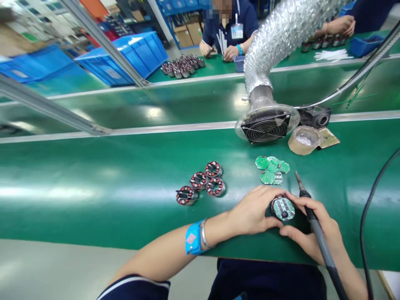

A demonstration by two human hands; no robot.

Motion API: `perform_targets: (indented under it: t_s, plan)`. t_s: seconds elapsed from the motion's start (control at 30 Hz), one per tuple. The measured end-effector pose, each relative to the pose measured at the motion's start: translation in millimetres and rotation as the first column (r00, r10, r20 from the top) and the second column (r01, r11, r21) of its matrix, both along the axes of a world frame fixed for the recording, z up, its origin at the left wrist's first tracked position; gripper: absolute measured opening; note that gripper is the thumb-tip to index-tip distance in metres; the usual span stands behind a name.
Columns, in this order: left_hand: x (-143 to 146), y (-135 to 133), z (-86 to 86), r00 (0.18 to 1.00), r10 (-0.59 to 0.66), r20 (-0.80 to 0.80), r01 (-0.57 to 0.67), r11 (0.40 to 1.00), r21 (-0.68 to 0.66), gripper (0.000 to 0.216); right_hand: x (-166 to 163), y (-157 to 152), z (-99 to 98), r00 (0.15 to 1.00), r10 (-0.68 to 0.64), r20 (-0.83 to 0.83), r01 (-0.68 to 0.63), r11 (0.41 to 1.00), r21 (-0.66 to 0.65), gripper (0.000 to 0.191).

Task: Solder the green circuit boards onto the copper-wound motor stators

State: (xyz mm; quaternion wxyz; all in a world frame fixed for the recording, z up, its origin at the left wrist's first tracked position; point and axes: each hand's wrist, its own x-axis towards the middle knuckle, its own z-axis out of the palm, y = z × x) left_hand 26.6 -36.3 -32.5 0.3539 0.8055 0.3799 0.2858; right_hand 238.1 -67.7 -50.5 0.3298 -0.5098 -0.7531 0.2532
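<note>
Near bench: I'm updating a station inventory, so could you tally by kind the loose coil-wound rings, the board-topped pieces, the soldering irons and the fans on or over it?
Loose coil-wound rings: 4
Board-topped piece: 1
Soldering iron: 1
Fan: 1
Total: 7

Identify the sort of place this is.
Likely an electronics assembly workshop: the right hand holds a soldering iron, round green circuit boards lie nearby, and a foil duct reaches over the bench.

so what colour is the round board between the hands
The board is mainly green; head view.
</note>
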Motion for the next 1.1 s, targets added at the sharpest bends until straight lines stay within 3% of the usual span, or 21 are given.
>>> perform_targets:
  t_s: [0.2, 0.33, 0.43, 0.57, 0.63, 0.7, 0.8, 0.9, 1.03, 1.1]
  plan:
    - [-22, 1, 21.1, 0.979, 0.113, -0.169, -0.111, 0.994, 0.025, 0.05, 5, -1, 2.7, 0.981, -0.151, -0.119, 0.152, 0.988, -0.001, 0.038]
    - [-38, 5, 28.3, 0.906, 0.217, -0.363, -0.212, 0.976, 0.055, 0.047, 0, -1, 4.6, 0.969, -0.241, -0.052, 0.242, 0.97, 0.012, 0.037]
    - [-48, 4, 31.7, 0.844, 0.275, -0.46, -0.223, 0.961, 0.166, 0.051, -3, 0, 8.9, 0.963, -0.269, -0.029, 0.271, 0.96, 0.065, 0.04]
    - [-75, -11, 46.9, 0.692, 0.428, -0.582, -0.275, 0.901, 0.336, 0.058, -3, -1, 12.1, 0.949, -0.315, 0.006, 0.314, 0.947, 0.062, 0.042]
    - [-92, -22, 53.2, 0.572, 0.505, -0.646, -0.318, 0.863, 0.393, 0.042, -2, -2, 10.0, 0.953, -0.302, 0.024, 0.301, 0.952, 0.06, 0.041]
    - [-105, -33, 53.0, 0.518, 0.54, -0.663, -0.317, 0.842, 0.437, 0.022, -2, -2, 6.7, 0.963, -0.268, 0.028, 0.264, 0.96, 0.096, 0.038]
    - [-106, -44, 40.5, 0.626, 0.535, -0.567, -0.285, 0.834, 0.472, 0.008, -5, -3, 3.2, 0.98, -0.198, -0.01, 0.197, 0.965, 0.175, 0.033]
    - [-81, -51, 24.0, 0.798, 0.469, -0.378, -0.265, 0.837, 0.479, 0.024, -15, -4, 2.6, 0.997, -0.067, -0.041, 0.075, 0.969, 0.235, 0.035]
    - [-40, -52, 15.3, 0.949, 0.249, -0.194, -0.168, 0.92, 0.355, 0.029, -30, -7, 0.7, 0.983, 0.183, 0.017, -0.182, 0.961, 0.206, 0.045]
    - [-29, -48, 16.5, 0.984, 0.166, -0.071, -0.143, 0.958, 0.249, 0.024, -34, -7, -1.1, 0.97, 0.241, 0.022, -0.241, 0.954, 0.179, 0.044]
